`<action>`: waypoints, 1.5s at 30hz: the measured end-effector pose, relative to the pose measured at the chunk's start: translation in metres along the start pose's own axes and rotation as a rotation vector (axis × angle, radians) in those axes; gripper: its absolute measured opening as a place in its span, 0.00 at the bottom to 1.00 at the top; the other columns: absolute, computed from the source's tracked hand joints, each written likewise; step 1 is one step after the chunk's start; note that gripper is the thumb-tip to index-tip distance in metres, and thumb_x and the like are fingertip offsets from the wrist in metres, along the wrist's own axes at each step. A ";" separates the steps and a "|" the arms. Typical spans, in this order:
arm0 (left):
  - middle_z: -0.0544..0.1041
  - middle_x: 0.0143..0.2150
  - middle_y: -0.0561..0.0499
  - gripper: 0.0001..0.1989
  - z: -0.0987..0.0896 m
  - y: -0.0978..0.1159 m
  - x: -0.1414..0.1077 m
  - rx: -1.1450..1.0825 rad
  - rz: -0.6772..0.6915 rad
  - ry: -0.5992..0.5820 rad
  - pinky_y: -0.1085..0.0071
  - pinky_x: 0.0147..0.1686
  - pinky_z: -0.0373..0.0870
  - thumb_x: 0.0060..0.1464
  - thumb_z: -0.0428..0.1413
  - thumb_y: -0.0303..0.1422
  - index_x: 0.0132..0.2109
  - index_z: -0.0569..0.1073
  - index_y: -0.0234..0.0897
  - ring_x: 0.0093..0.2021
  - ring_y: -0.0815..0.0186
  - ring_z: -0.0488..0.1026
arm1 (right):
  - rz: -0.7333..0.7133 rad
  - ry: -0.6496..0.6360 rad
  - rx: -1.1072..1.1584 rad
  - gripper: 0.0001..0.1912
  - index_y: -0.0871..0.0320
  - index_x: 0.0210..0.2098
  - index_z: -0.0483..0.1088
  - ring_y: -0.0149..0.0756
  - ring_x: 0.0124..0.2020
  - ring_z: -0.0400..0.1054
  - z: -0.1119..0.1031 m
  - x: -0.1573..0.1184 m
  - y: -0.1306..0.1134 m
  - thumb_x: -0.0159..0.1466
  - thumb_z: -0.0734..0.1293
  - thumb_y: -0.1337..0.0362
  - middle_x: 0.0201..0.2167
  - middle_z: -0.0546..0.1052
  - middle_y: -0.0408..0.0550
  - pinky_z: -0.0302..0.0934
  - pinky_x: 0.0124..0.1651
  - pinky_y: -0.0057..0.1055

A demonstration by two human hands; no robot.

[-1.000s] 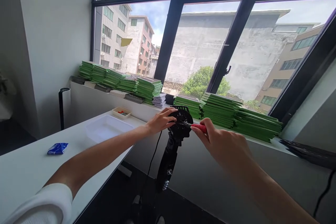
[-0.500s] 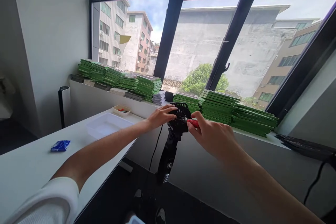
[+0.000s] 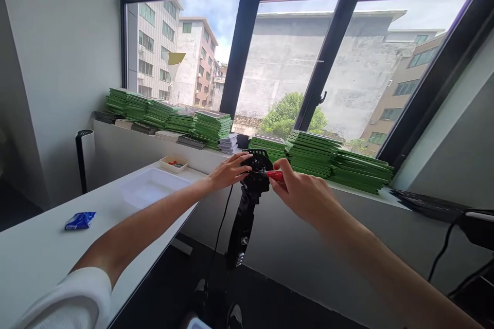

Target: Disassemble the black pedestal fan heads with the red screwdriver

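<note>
Below the window, a black mount slants lengthwise toward the feet, between the left hand, touching its top, grip unclear, and the right hand, clenched around a red tool pointing left.

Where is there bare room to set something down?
The white table is bare between the blue packet and the white sleeve, and between packet and translucent tray. Green stacks crowd the windowsill.
</note>
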State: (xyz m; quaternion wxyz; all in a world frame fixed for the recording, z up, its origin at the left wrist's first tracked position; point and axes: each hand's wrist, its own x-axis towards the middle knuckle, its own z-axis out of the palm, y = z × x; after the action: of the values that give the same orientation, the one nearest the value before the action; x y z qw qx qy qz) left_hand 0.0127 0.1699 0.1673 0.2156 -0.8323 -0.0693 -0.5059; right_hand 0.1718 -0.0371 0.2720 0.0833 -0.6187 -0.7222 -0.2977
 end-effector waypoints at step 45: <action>0.82 0.43 0.50 0.10 0.044 0.010 0.051 -0.668 -0.917 0.306 0.66 0.50 0.74 0.61 0.58 0.35 0.49 0.76 0.40 0.44 0.62 0.78 | 0.033 -0.058 0.009 0.21 0.59 0.58 0.61 0.40 0.26 0.73 -0.004 0.001 -0.021 0.72 0.53 0.54 0.28 0.80 0.49 0.46 0.27 0.29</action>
State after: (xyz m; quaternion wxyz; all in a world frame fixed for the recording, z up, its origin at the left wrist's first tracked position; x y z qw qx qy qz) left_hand 0.0755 0.1745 0.1914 -0.2915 -0.6576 -0.2274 -0.6564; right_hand 0.1511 -0.0395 0.2692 0.0700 -0.6384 -0.7155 -0.2750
